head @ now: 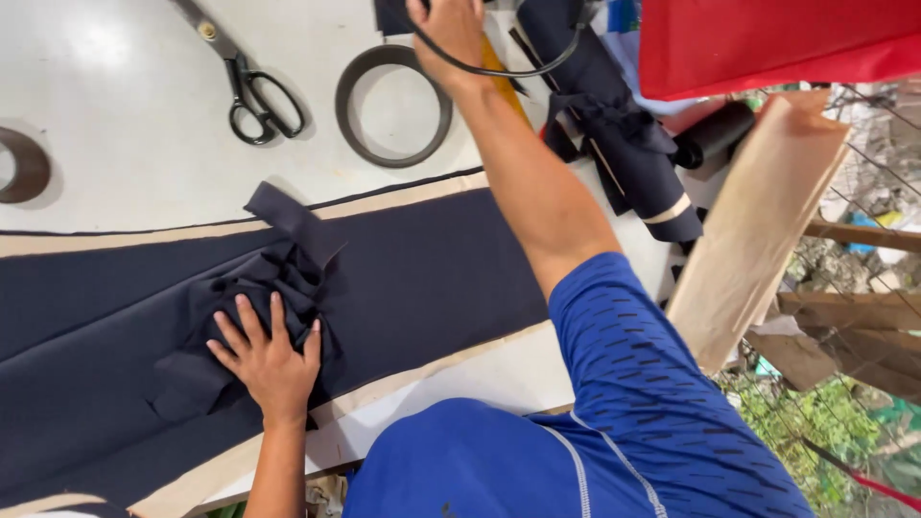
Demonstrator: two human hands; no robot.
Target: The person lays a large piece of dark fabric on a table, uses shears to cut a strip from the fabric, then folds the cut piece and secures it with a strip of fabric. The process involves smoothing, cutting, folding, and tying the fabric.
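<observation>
My left hand [268,354] lies flat, fingers spread, on a crumpled pile of dark navy fabric pieces [271,278]. The pile sits on a long navy cloth strip [422,269] with a beige edge, spread across the white table [125,105]. My right hand [445,34] reaches far across the table at the top of the view. It grips something dark with a black cord [523,67] looping from it; the thing itself is cut off by the frame edge.
Black scissors [251,91] lie at the top left. A dark tape ring [393,105] sits beside my right wrist, another [24,165] at the left edge. Rolled navy cloth [624,144], red fabric [767,43] and a wooden board [758,221] stand at the right.
</observation>
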